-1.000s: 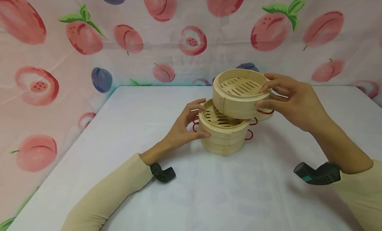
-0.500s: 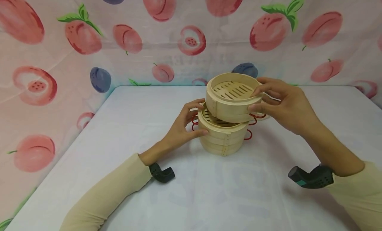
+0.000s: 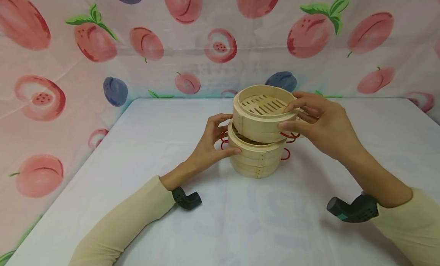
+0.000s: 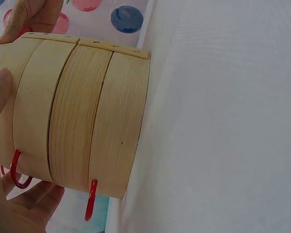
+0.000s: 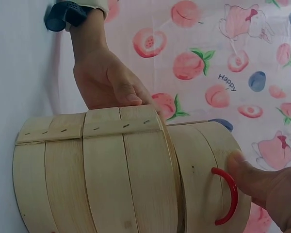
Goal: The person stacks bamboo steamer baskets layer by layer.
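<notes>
In the head view, two bamboo steamer baskets stand stacked on the table, the lower stack (image 3: 256, 159) having red handles at its sides. My left hand (image 3: 207, 144) grips this stack from the left, thumb in front and fingers round the back. A third bamboo steamer basket (image 3: 259, 127), with a slatted floor, sits over the stack's mouth, slightly tilted and a little off to the back. My right hand (image 3: 324, 123) pinches its right rim and wall, just above a red handle. From the right wrist, the upper basket (image 5: 199, 165) overlaps the stack's rim, with the right thumb (image 5: 240, 167) against its side.
Behind the baskets, a sliver of another pale bamboo piece (image 3: 301, 135) shows, mostly hidden. A white cloth covers the table (image 3: 220, 220). A fruit-print curtain (image 3: 154, 75) hangs along the back and left side.
My right hand has brought the upper basket left and down, from above the stack's right side to over its mouth. The left hand has kept its place on the stack.
</notes>
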Available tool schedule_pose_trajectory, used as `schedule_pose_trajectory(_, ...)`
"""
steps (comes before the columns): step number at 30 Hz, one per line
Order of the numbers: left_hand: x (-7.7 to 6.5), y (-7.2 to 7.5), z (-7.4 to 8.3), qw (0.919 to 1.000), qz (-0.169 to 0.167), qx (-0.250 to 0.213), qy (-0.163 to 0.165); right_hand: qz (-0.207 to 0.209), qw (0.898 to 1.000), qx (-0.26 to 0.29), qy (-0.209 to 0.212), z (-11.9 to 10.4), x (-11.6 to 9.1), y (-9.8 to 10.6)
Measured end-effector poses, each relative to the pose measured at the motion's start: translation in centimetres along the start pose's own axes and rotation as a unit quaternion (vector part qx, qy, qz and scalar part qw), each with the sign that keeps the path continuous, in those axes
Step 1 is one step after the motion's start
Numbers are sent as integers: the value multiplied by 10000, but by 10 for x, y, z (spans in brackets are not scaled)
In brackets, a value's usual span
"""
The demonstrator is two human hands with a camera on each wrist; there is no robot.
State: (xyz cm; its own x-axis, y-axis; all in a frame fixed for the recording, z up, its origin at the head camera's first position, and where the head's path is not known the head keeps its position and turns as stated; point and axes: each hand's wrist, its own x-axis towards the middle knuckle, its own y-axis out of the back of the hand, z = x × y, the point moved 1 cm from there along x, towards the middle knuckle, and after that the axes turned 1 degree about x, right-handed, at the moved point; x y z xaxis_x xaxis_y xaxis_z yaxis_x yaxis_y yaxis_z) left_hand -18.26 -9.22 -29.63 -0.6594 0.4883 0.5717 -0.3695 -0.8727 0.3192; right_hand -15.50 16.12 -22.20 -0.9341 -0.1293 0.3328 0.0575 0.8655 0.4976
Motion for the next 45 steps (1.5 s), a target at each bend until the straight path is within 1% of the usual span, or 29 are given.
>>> schedule_pose_trajectory(3,0,0,0,10000,-1,-12,32,29,10000,4,-36,-1,0,-2)
schedule_pose_trajectory(10,0,1,-1,10000,1,-37,42,100,9999,-105,44,-4,-3,-6)
schedule_pose_trajectory(19,1,1,-1,10000,78,-39,16,165,9998,-40,145,-7,-7,-10)
schedule_pose_trajectory(22,2,1,0,9999,95,-12,-66,171,9997,-49,142,-7,-7,-11)
schedule_pose_trajectory(29,7,5,5,9988,151,17,-474,179,9994,-84,276,-8,-9,-13)
schedule_pose_trajectory(31,8,6,6,9987,130,52,-485,185,9992,-95,339,-8,-10,-14)
schedule_pose_trajectory(36,9,8,9,9990,34,207,-383,156,9986,-162,482,-6,-11,-16)
schedule_pose_trajectory(39,10,9,9,9987,-36,310,-403,107,9985,-175,505,-6,-12,-16)
schedule_pose_trajectory(42,11,9,8,9981,-110,400,-455,96,9970,-256,722,-8,-15,-18)
schedule_pose_trajectory(45,10,10,9,9981,-157,463,-379,176,9906,-499,1260,-12,-22,-22)
